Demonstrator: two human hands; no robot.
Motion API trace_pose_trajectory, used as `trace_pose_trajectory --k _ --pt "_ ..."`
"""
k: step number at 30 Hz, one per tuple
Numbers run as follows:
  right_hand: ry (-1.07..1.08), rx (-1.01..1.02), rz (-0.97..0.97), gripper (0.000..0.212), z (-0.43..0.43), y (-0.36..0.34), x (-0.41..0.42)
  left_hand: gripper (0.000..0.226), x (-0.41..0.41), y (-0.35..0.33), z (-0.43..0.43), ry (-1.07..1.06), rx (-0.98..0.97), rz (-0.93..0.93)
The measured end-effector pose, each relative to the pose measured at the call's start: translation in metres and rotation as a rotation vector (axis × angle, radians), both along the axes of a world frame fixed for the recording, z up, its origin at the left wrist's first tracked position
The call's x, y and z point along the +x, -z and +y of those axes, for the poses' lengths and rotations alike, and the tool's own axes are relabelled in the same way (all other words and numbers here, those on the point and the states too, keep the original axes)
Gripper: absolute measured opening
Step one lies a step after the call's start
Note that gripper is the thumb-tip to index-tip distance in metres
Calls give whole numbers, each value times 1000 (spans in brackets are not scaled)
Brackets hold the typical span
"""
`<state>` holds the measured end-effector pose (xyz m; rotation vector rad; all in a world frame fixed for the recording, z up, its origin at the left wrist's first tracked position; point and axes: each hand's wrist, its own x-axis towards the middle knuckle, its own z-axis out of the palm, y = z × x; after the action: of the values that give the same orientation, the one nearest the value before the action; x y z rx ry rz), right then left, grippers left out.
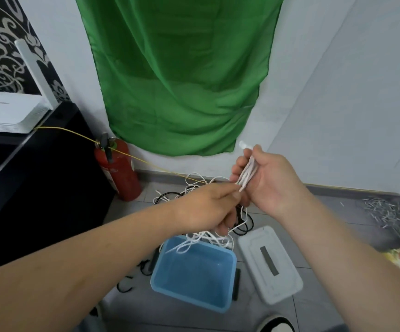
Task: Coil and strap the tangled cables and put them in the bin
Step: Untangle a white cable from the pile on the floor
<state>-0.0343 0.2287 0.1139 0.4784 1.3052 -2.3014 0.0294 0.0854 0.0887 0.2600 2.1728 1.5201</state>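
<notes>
My right hand (270,183) grips a folded bundle of white cable (248,172), its plug end sticking up past my fingers. My left hand (208,207) pinches the same white cable just below the bundle. Loose white loops hang down from my left hand onto a tangle of white and black cables (199,188) on the floor, and some loops droop over the far rim of the open blue bin (227,257). Black straps (124,287) lie on the tiles left of the bin.
The bin's white lid (269,262) lies to the right of it. A red fire extinguisher (117,168) stands by the wall, with a yellow wire (74,134) running across it to a white router (7,113) on a black cabinet. Green cloth (182,75) hangs on the wall.
</notes>
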Motion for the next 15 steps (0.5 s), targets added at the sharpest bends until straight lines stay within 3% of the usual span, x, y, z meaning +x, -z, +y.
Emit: trace_pose_trajectory --k 4,7,9,12,15 --pt "-78 -213 -5 29 18 -9 -7 29 -4 26 -26 176 -334 29" --pt "-515 -237 1 24 34 -16 -6 28 -11 29 -43 147 -410 -18" --pt "-832 -102 16 23 40 -19 1 27 -19 22 -53 56 -396 -48" --pt "-1191 258 25 22 36 -21 13 19 -28 12 -62 -131 -336 -54" --pt "-1306 576 9 29 22 -12 23 28 -28 5 -55 -283 -335 -24"
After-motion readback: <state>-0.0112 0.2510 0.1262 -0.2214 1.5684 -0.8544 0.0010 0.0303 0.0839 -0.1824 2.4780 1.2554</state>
